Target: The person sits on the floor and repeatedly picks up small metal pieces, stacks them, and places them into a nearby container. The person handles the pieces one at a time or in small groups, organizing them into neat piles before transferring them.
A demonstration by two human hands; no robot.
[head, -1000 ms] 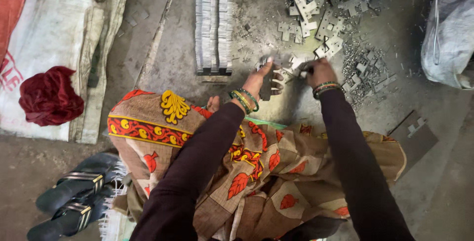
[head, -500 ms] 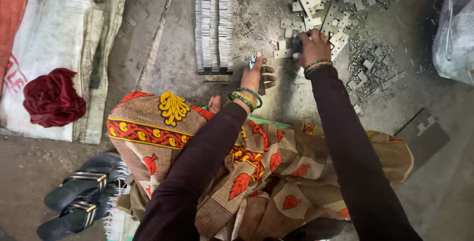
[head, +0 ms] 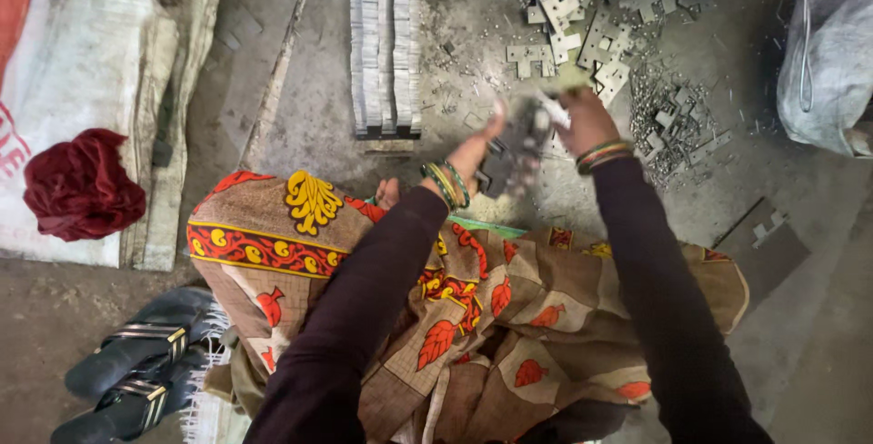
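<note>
Fingers of the left hand (head: pixel 473 149) curl loosely around a small stack of flat grey metal pieces (head: pixel 511 149), the palm turned inward and the thumb up near the top edge, so the grip is narrow and closed on the stack. The right hand (head: pixel 582 121) meets the same stack from the other side, its fingers bent over the upper end; motion blur hides how tightly they close, though they clearly touch the metal. Both hands are raised off the ground, held together in front of the person's knees, with the stack between them. Both forearms, in dark sleeves, reach forward and converge, the left from lower left, the right running almost straight up the picture. Coloured bangles (head: pixel 446 185) circle the left wrist and a similar band (head: pixel 602 153) the right. Beyond the hands, on the dusty concrete floor (head: pixel 300 117), lies a loose heap of stamped metal shapes (head: pixel 600 8), with smaller scraps (head: pixel 673 121) scattered to its right. To the left of the hands, long rows of stacked metal pieces (head: pixel 385 44) stand on edge. A patterned brown and orange cloth (head: pixel 364 262) covers the person's lap. A dark red bundle (head: pixel 82 185) rests on a white sack (head: pixel 64 62) at far left, and dark sandals (head: pixel 136 362) lie at lower left.
</note>
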